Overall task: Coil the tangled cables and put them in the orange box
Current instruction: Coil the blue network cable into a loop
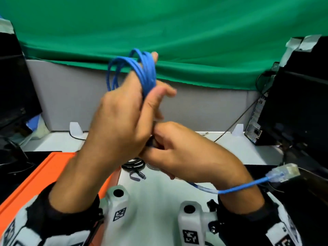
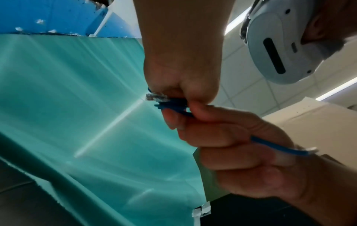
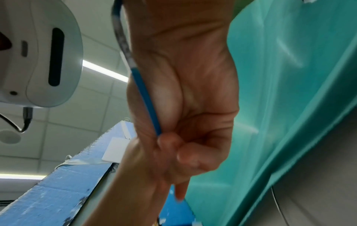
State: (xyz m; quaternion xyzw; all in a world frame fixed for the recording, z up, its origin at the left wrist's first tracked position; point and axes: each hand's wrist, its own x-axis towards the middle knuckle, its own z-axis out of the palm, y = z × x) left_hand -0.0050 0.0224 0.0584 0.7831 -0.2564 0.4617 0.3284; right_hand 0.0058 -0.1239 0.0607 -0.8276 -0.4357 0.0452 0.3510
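Observation:
My left hand (image 1: 142,96) is raised above the table and grips a blue network cable coil (image 1: 142,71), whose loops wrap over its fingers. Just below it, my right hand (image 1: 159,144) curls round the same cable's tail. That tail runs under my right wrist and ends in a clear plug (image 1: 287,172) sticking out to the right. In the left wrist view the left hand (image 2: 179,85) holds strands beside the other clear plug (image 2: 155,97), and the right hand (image 2: 212,134) pinches them. The blue cable (image 3: 146,100) lies along my right palm (image 3: 185,146). The orange box (image 1: 44,174) sits at lower left.
A black coiled cable (image 1: 134,165) lies on the white table (image 1: 159,189) beside the box. Dark monitors stand at the left (image 1: 16,86) and a black computer tower (image 1: 292,103) at the right. A grey partition (image 1: 71,96) and green cloth (image 1: 177,32) close off the back.

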